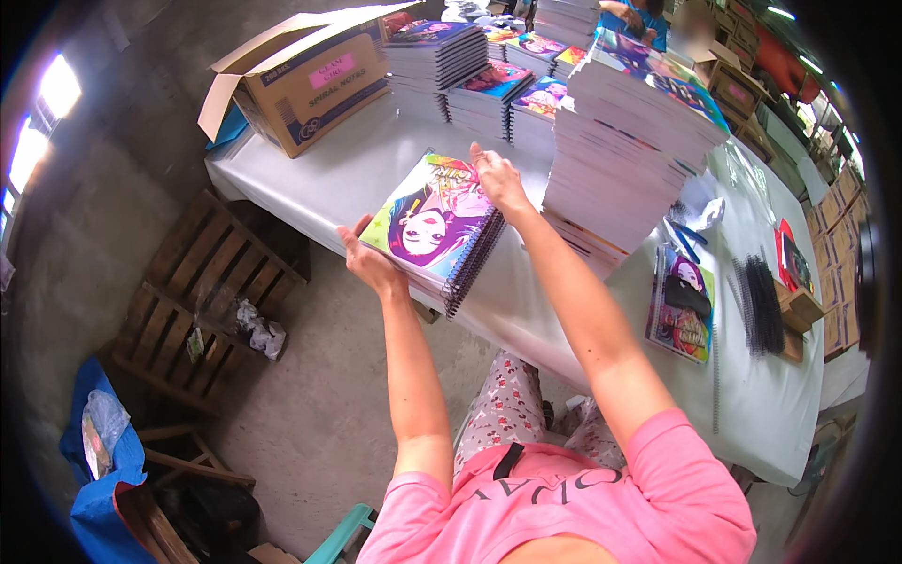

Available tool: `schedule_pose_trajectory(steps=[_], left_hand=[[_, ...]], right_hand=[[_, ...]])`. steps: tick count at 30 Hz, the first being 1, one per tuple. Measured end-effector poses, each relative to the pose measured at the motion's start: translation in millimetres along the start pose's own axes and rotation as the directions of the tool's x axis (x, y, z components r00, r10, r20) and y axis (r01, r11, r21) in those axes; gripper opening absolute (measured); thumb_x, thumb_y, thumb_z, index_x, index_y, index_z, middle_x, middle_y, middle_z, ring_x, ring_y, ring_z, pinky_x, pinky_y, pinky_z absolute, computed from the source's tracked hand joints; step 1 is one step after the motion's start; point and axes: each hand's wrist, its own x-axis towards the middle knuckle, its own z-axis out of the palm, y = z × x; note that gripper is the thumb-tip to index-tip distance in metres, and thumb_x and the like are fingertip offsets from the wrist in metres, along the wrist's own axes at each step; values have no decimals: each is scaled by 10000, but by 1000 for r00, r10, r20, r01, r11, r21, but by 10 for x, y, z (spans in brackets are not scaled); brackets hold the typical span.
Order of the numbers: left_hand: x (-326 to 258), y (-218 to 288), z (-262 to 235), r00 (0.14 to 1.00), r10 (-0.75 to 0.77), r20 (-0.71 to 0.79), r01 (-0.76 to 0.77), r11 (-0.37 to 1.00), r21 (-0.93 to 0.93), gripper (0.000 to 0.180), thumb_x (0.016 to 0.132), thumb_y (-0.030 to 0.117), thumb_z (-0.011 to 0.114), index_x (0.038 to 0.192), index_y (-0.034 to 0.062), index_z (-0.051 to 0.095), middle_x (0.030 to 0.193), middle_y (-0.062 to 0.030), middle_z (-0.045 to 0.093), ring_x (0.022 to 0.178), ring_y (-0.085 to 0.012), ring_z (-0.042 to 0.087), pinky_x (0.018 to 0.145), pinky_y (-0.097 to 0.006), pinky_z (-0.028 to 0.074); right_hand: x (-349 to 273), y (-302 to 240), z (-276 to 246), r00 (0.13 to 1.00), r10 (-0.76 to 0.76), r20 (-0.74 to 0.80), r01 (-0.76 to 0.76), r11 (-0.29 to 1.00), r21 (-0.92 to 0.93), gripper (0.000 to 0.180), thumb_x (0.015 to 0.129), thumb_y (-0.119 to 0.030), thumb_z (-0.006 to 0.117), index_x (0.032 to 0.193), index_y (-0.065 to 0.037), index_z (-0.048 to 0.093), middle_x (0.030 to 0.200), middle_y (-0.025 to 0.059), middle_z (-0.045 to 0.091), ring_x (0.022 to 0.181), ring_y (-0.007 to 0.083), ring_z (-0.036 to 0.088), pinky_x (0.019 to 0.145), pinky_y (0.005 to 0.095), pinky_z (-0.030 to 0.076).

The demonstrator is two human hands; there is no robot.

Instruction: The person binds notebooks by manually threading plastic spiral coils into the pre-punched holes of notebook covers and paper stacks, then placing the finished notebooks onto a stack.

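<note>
A small stack of spiral notebooks point(423, 221) lies at the table's near edge, its top cover brightly coloured with a cartoon face. Black coils run down its right side. My left hand point(373, 263) grips the near left corner, with the thumb up along the edge and the other fingers partly hidden. At the far right edge, near the coils, my right hand point(501, 181) is closed on the same stack. Just right of that hand rises a tall pile of loose pages and covers point(620, 141).
An open cardboard box point(315, 89) stands at the far left beside stacked notebooks point(437, 70). On the right lie another notebook point(681, 320), blue pens point(684, 242) and black coils point(756, 305). Wooden pallets point(202, 301) are on the floor at left. A co-worker point(644, 23) is at the back.
</note>
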Motion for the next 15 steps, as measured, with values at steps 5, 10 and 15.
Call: schedule_pose_trajectory(steps=[5, 10, 15], left_hand=[[-69, -65, -46, 996, 5, 89, 15, 975, -220, 578, 951, 484, 326, 1043, -62, 492, 926, -157, 586, 818, -215, 619, 728, -298, 526], [-80, -149, -8, 986, 141, 83, -136, 988, -69, 293, 933, 242, 407, 1016, -22, 503, 889, -135, 590, 764, -186, 625, 682, -279, 530], [-61, -211, 3, 975, 201, 91, -193, 977, -93, 229, 885, 156, 416, 1002, -24, 495, 897, -141, 574, 786, -210, 621, 689, -310, 538]], right_hand=[[-178, 299, 97, 989, 30, -148, 62, 811, 581, 886, 858, -700, 204, 1286, 45, 421, 1282, 259, 456, 1237, 369, 386, 1043, 380, 272], [-164, 399, 375, 913, 200, -356, 59, 798, 600, 848, 878, -670, 188, 1248, 45, 455, 1222, 247, 512, 1183, 370, 445, 1009, 386, 314], [-160, 343, 408, 866, 231, -443, 62, 829, 555, 785, 901, -626, 189, 1175, 38, 505, 1098, 242, 578, 1075, 379, 521, 932, 413, 376]])
